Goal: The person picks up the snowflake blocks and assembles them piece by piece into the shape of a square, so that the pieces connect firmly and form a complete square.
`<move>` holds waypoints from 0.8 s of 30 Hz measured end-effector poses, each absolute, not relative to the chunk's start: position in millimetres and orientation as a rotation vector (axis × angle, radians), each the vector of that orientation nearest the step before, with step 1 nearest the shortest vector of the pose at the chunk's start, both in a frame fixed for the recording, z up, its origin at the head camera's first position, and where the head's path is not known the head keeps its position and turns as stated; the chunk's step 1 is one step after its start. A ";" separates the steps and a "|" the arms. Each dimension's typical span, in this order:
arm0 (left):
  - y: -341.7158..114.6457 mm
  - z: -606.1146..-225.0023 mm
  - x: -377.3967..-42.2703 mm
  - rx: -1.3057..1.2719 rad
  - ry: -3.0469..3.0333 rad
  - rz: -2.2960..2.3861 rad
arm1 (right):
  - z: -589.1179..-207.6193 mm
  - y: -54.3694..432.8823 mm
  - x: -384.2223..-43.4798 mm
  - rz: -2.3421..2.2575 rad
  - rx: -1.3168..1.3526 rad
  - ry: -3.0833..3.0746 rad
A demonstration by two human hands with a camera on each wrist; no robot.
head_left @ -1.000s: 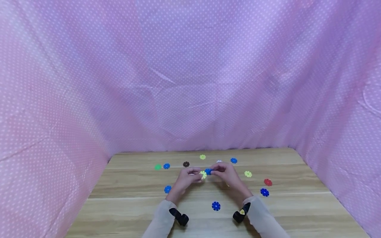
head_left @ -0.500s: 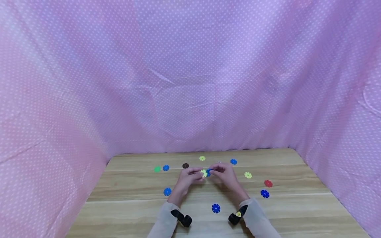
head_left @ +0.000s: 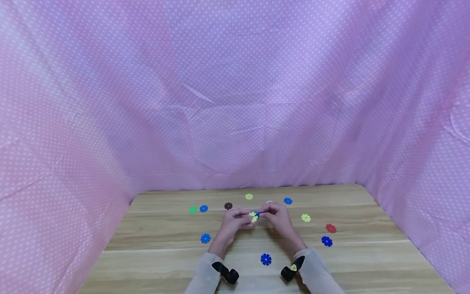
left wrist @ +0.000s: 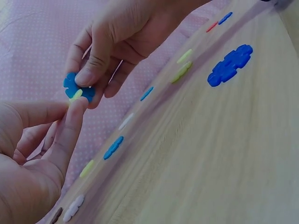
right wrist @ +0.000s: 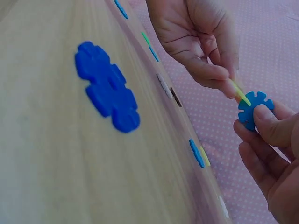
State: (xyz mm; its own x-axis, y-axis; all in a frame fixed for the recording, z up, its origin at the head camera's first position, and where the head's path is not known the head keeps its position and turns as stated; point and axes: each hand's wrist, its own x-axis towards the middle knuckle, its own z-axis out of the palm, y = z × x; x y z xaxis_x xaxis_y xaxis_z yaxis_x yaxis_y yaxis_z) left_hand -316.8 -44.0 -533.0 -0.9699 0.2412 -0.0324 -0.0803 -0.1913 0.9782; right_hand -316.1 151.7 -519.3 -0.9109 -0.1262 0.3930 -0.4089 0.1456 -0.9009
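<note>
Two flower discs, one yellow (right wrist: 239, 90) and one blue (right wrist: 247, 115), meet above the tabletop (head_left: 154, 261), the yellow one on the left, turned crosswise to the blue one's flat face. Both hands pinch with thumb and fingers: the left hand (head_left: 232, 222) has the yellow, the right hand (head_left: 281, 221) the blue.

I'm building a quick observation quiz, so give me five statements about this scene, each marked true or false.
1. The left hand pinches a yellow disc. True.
2. The right hand is empty. False: it holds a blue disc.
3. The two held discs are touching. True.
4. All the discs are in the hands. False: others, such as a red disc, lie on the table.
5. The backdrop is striped. False: the backdrop cloth has pale dots.
</note>
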 end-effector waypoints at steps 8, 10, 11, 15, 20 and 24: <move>-41.6 -528.7 -313.5 0.186 1.852 2.253 | -525.6 151.4 -319.6 1.878 0.441 -2.189; -42.3 -528.5 -313.4 0.204 1.841 2.245 | -523.2 152.5 -319.4 1.883 0.429 -2.221; -42.9 -528.3 -313.3 0.213 1.844 2.236 | -522.2 153.0 -319.3 1.879 0.433 -2.238; -45.4 -527.8 -312.6 0.234 1.871 2.201 | -521.7 155.6 -319.5 1.843 0.498 -2.302; -48.1 -527.7 -311.4 0.246 1.989 2.120 | -524.8 157.1 -319.9 1.743 0.590 -2.369; -49.9 -530.3 -311.9 0.281 2.103 2.060 | -523.9 156.1 -319.3 1.707 0.620 -2.421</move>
